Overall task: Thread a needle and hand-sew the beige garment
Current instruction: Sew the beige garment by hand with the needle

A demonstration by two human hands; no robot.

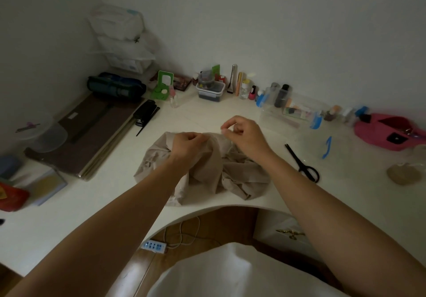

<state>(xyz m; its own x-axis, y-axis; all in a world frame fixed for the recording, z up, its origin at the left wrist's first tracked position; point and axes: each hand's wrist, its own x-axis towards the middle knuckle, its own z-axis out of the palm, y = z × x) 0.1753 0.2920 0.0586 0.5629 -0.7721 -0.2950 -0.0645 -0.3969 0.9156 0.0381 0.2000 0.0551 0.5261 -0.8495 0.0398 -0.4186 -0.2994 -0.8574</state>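
The beige garment (207,177) lies crumpled on the white desk (207,114) in front of me. My left hand (186,144) grips a raised fold of the fabric at its upper edge. My right hand (242,135) is lifted slightly above the cloth, thumb and forefinger pinched together as if on a needle, which is too small and dim to make out. A faint pale thread seems to run from the pinch down to the fabric.
Black scissors (302,165) lie to the right of the garment, a blue clip (327,147) beyond them. A pink pouch (387,133) sits far right. Bottles and small boxes (211,89) line the back wall. Brown boards (92,135) and a black stapler (145,112) lie left.
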